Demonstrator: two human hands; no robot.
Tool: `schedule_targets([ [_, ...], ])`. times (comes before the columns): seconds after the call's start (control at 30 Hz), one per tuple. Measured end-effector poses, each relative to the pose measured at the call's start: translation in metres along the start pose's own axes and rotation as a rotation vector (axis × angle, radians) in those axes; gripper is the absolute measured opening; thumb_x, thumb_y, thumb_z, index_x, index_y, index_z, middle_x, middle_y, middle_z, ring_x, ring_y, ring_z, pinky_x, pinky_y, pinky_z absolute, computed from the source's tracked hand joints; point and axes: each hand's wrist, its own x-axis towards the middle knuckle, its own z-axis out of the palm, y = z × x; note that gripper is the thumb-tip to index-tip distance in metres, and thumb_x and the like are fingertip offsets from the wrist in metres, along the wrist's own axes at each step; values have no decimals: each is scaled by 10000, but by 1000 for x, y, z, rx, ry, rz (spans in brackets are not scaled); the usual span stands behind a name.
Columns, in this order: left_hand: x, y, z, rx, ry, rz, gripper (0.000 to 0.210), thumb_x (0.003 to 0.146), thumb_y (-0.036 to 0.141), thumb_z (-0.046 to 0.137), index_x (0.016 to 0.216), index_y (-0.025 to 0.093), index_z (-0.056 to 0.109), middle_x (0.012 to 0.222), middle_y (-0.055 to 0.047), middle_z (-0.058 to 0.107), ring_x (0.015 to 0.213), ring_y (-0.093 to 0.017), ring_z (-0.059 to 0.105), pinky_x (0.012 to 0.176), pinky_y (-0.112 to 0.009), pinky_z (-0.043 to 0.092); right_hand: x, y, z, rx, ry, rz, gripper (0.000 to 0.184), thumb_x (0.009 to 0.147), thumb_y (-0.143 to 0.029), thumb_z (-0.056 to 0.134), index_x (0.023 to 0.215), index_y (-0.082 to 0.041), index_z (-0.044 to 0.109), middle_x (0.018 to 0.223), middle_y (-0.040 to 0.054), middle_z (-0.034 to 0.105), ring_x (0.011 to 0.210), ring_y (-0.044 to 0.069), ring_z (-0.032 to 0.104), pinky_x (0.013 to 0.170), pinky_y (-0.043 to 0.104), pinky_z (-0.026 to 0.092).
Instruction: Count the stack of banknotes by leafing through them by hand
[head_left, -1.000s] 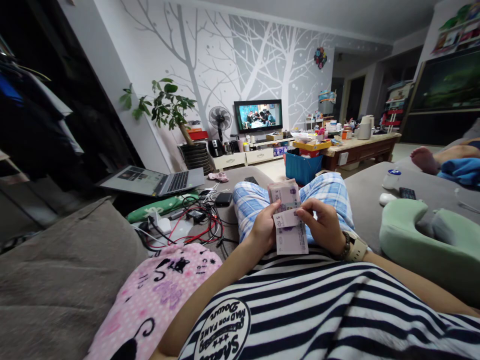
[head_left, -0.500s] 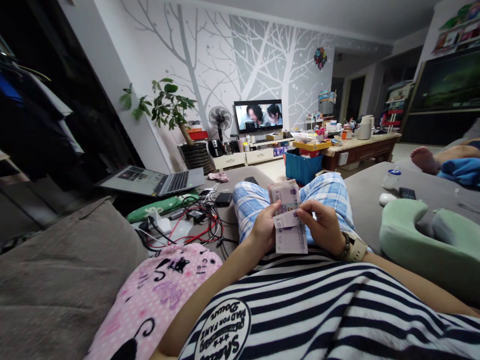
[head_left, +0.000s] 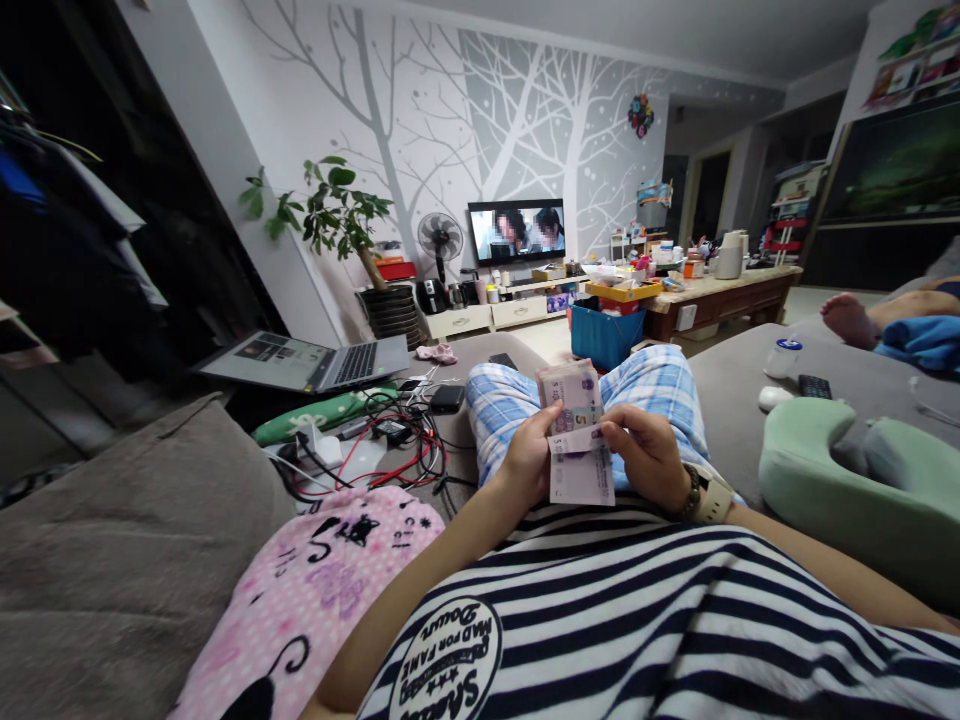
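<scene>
A stack of pale purple banknotes [head_left: 574, 388] is held over my lap, with a figure 5 printed on the front. My left hand [head_left: 529, 452] is closed around the stack's left side, thumb on top. With thumb and fingers together, my right hand [head_left: 646, 450] pinches the right end of a banknote folded down across the stack. Below that fold, the lower part of the notes [head_left: 583, 480] hangs toward my striped shirt. Blue plaid trousers [head_left: 652, 385] lie under both hands. The fingers behind the stack are hidden.
To my left are an open laptop [head_left: 319, 365], tangled cables [head_left: 405, 435] and a pink blanket [head_left: 337, 580]. A green neck pillow [head_left: 806, 470], a white mouse [head_left: 775, 399] and a lidded jar [head_left: 784, 358] lie to the right. Another person's foot [head_left: 850, 318] shows beyond.
My right hand has shifted slightly right and down, and the folded banknote has dropped a little, uncovering more of the printed 5. My left hand keeps its hold.
</scene>
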Motion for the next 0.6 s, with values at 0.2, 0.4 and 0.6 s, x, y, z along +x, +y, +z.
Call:
schedule_targets([
  [0.2, 2, -1, -3, -6, -21, 19, 324, 892, 196, 485, 1117, 47, 664, 887, -138, 755, 814, -258, 721, 824, -384, 559, -1, 1, -1, 20, -7, -4, 221, 945, -286, 494, 766, -201, 592, 643, -17, 558, 577, 121, 474, 556, 259, 380],
  [0.4, 5, -3, -3, 4, -11, 14, 362, 903, 201, 440, 1163, 56, 645, 905, -134, 757, 850, -270, 720, 841, -411, 555, 0, -2, -2, 56, -7, 0, 379, 967, -390, 415, 699, -193, 597, 621, 6, 571, 559, 134, 476, 560, 282, 377],
  [0.6, 7, -5, -11, 85, -21, 97, 307, 863, 180, 502, 1081, 45, 673, 897, -136, 757, 871, -267, 717, 847, -395, 558, 6, 11, 1, -91, 231, 242, 348, 868, -422, 605, 619, -203, 497, 537, -45, 448, 516, 112, 388, 523, 263, 325],
])
